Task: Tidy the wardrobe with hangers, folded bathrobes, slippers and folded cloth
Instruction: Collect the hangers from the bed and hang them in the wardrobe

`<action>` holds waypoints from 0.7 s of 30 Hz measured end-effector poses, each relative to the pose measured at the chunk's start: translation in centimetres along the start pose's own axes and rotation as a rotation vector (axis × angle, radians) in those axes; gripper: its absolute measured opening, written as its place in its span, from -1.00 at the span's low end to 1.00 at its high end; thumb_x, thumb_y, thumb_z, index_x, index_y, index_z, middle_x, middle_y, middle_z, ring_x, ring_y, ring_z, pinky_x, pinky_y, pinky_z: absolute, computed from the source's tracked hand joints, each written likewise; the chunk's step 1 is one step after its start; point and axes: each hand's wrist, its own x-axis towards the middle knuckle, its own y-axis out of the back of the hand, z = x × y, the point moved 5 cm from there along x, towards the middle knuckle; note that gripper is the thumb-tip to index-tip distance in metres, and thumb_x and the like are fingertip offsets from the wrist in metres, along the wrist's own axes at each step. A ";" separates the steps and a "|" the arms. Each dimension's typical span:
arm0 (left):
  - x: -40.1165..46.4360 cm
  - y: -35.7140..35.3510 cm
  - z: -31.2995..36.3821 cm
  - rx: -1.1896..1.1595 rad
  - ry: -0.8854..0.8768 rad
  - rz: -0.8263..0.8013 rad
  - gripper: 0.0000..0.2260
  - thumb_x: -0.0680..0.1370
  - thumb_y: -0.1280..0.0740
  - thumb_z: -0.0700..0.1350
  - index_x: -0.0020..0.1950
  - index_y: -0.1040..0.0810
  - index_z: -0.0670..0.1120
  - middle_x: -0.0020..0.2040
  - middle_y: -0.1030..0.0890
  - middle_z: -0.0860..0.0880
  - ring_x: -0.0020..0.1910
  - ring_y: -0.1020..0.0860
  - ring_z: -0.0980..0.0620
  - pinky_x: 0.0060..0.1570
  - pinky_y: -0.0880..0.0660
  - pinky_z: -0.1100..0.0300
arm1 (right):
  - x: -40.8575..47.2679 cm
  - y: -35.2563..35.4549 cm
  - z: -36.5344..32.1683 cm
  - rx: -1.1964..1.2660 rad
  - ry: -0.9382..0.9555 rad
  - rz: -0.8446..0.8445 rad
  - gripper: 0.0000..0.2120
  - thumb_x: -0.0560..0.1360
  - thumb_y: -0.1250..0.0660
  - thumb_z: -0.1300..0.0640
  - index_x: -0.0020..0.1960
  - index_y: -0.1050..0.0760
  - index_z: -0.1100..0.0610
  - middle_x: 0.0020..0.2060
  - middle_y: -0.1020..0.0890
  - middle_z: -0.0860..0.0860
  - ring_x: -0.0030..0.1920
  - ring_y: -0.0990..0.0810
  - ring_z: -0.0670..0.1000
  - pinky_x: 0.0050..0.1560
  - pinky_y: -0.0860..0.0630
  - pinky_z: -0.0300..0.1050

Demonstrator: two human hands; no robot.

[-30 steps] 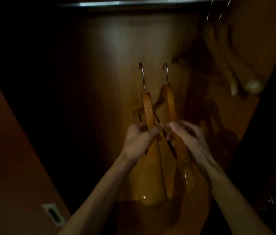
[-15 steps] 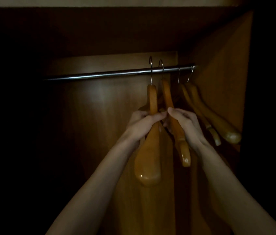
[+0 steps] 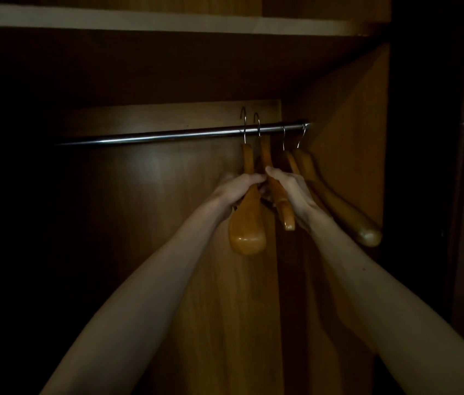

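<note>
- Head view: your left hand [image 3: 238,189] grips one wooden hanger [image 3: 246,223], fingers curled round its shoulder just below the rail [image 3: 168,135]; its hook [image 3: 244,121] stands above the rail, and whether it is seated you cannot tell in this dim light.
- Your right hand [image 3: 290,192] grips the second hanger [image 3: 280,201], fingers wrapped round its arm; its hook [image 3: 257,124] also rises over the rail, just right of the first.
- Both hangers run long axis downward from the rail, broad ends toward you, so the hooks lie straight above your fingers; the coming move looks like lowering them onto the rail.
- Two hung hangers [image 3: 339,203] sit further right along the rail, close to your right hand, beside the wardrobe side wall [image 3: 353,124].
</note>
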 end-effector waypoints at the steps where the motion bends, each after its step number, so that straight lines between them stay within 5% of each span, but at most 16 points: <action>1: 0.4 0.0 -0.2 0.002 0.004 0.003 -0.77 0.53 -0.45 0.06 -0.06 -0.69 -0.10 -0.24 -0.73 -0.02 -0.27 -0.70 0.08 -0.36 -0.57 0.29 | 0.0 0.1 0.3 0.013 -0.011 0.008 -0.58 0.56 -0.27 -0.18 -0.05 -0.67 0.16 -0.16 -0.72 0.08 -0.14 -0.68 0.01 -0.05 -0.50 -0.08; 4: 1.4 -0.3 -0.7 -0.003 0.015 0.015 -0.74 0.49 -0.48 0.08 0.01 -0.69 -0.10 -0.17 -0.74 -0.03 -0.23 -0.71 0.06 -0.32 -0.58 0.25 | 0.2 0.1 1.6 0.074 -0.057 0.016 -0.62 0.54 -0.30 -0.18 0.02 -0.67 0.12 -0.13 -0.73 0.05 -0.07 -0.69 0.03 0.05 -0.56 -0.01; 9: 2.4 -2.1 -1.3 0.014 0.066 -0.052 -0.71 0.51 -0.46 0.11 0.03 -0.68 -0.11 -0.15 -0.72 -0.05 -0.28 -0.70 0.08 -0.33 -0.59 0.25 | 0.7 0.6 3.6 0.124 -0.198 0.089 -0.56 0.61 -0.25 -0.08 0.36 -0.49 0.18 0.27 -0.59 0.16 0.28 -0.56 0.18 0.26 -0.49 0.07; 14: 3.2 -2.7 -1.1 0.080 0.082 -0.051 -0.74 0.54 -0.41 0.15 -0.01 -0.62 -0.04 -0.17 -0.69 -0.01 -0.26 -0.67 0.08 -0.41 -0.50 0.30 | 1.2 1.1 4.0 0.134 -0.180 0.138 -0.57 0.61 -0.25 -0.07 0.33 -0.52 0.21 0.24 -0.60 0.18 0.27 -0.57 0.20 0.24 -0.50 0.07; 21: 3.5 -4.4 -3.4 0.009 0.028 -0.060 -0.48 0.54 -0.34 0.29 0.12 -0.68 -0.16 0.02 -0.72 -0.11 0.02 -0.69 -0.08 0.14 -0.62 -0.03 | 1.0 1.5 5.3 0.203 -0.186 0.076 -0.50 0.59 -0.28 -0.11 0.39 -0.45 0.19 0.33 -0.54 0.17 0.34 -0.51 0.19 0.29 -0.46 0.08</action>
